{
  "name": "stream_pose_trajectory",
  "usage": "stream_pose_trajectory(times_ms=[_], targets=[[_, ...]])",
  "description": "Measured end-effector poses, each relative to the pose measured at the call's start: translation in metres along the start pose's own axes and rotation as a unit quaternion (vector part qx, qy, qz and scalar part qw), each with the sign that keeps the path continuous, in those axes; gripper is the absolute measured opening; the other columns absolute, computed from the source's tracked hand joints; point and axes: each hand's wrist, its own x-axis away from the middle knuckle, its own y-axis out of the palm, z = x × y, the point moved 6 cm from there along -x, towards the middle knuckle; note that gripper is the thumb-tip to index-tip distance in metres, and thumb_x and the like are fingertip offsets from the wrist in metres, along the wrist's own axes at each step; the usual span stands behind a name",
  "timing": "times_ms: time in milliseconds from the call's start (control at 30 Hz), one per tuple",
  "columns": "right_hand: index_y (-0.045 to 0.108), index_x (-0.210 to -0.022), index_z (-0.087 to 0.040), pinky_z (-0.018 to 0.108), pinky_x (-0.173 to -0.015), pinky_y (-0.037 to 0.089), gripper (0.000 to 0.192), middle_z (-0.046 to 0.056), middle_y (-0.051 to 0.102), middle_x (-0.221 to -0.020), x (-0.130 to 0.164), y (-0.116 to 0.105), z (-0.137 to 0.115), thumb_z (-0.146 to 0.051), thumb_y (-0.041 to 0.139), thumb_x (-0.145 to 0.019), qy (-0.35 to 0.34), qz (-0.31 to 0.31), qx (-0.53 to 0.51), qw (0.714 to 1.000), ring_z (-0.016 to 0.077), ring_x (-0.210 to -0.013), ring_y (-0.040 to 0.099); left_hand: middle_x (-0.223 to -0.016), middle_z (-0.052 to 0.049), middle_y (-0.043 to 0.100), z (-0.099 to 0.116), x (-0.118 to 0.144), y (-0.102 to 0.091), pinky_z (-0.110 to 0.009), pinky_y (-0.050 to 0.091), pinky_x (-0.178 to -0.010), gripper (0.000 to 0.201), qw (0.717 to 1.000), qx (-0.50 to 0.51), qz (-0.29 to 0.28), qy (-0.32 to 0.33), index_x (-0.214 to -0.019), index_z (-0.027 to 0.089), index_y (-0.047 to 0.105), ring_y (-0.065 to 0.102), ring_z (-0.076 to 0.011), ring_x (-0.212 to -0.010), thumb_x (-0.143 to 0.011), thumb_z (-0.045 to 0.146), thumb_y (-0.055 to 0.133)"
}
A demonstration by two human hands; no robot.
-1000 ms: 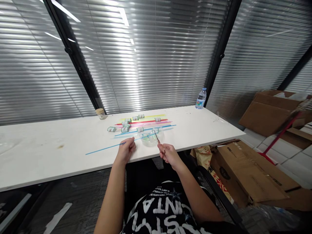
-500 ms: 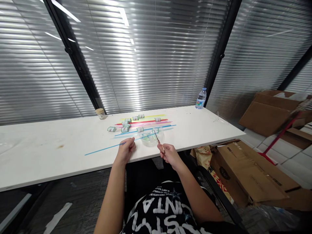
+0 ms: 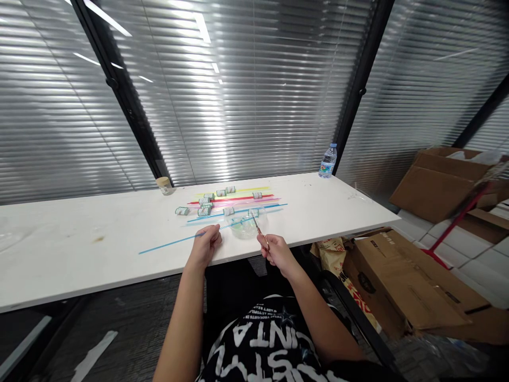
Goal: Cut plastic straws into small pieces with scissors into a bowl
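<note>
The left hand rests at the near edge of the long white desk, its fingers pinched together on a long thin blue plastic straw. That straw lies flat on the desk and runs from the hand out to the left, away from the shallow clear plastic dish.

The right hand is just to the right of the clear dish, at the desk's near edge. Its fingers are closed around the handles of a small pair of slim metal scissors, whose tip points up and away over the dish. Whether the blades are open or shut is too small to tell.

Just behind the dish lie more long straws in blue, pink, red and yellow, side by side, with several small pale green paper rolls scattered among them.

Further behind the dish and to its left, a small tan-lidded jar stands at the desk's far edge. To the right of the dish, at the far corner, a clear plastic water bottle with a blue cap stands upright. Brown cardboard boxes lie on the floor, well to the right of the dish.
</note>
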Motion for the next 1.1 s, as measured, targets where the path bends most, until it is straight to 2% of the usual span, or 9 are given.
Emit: stream_pose_trajectory(times_ms=[367,533,733,1100], targets=[[0.039,-0.059,-0.02,0.022,-0.039,0.017,0.052,-0.004,0.047,-0.049,0.0009,0.0001,-0.0051,-0.062,0.064,-0.074,-0.022,0.006,0.013,1.0,0.0043,-0.038,0.026,-0.048,0.007,0.022,-0.002,-0.0003,-0.0014,-0.024,0.023,-0.045,0.053,1.0,0.023,0.002,-0.01,-0.047,0.019,0.028,0.027,-0.0056,-0.042,-0.073,0.034,0.072],[0.039,-0.06,-0.02,0.022,-0.039,0.016,0.051,-0.005,0.046,-0.048,0.0004,-0.0011,-0.0025,-0.062,0.066,-0.073,-0.01,0.014,0.002,1.0,0.0039,-0.037,0.025,-0.048,0.008,0.023,-0.0019,-0.0008,-0.0021,-0.023,0.023,-0.045,0.052,0.999,0.032,0.009,-0.012,-0.047,0.019,0.03,0.027,-0.005,-0.042,-0.071,0.034,0.073],[0.042,-0.063,-0.019,0.022,-0.036,0.013,0.05,-0.003,0.05,-0.052,0.0022,0.003,-0.0016,-0.064,0.057,-0.079,0.011,-0.027,-0.014,0.999,0.0039,-0.035,0.027,-0.047,0.007,0.027,-0.0009,-0.0017,-0.0017,-0.023,0.023,-0.045,0.049,0.999,0.037,0.012,-0.006,-0.047,0.018,0.034,0.029,-0.005,-0.042,-0.071,0.034,0.074],[0.042,-0.06,-0.019,0.022,-0.037,0.016,0.05,-0.004,0.048,-0.05,0.0011,0.0049,0.0013,-0.062,0.06,-0.079,0.001,-0.022,-0.002,1.0,0.0037,-0.036,0.027,-0.047,0.006,0.029,-0.0042,-0.0019,-0.0008,-0.024,0.023,-0.047,0.048,1.0,-0.021,-0.02,-0.006,-0.047,0.019,0.035,0.03,-0.0064,-0.045,-0.073,0.038,0.071]])
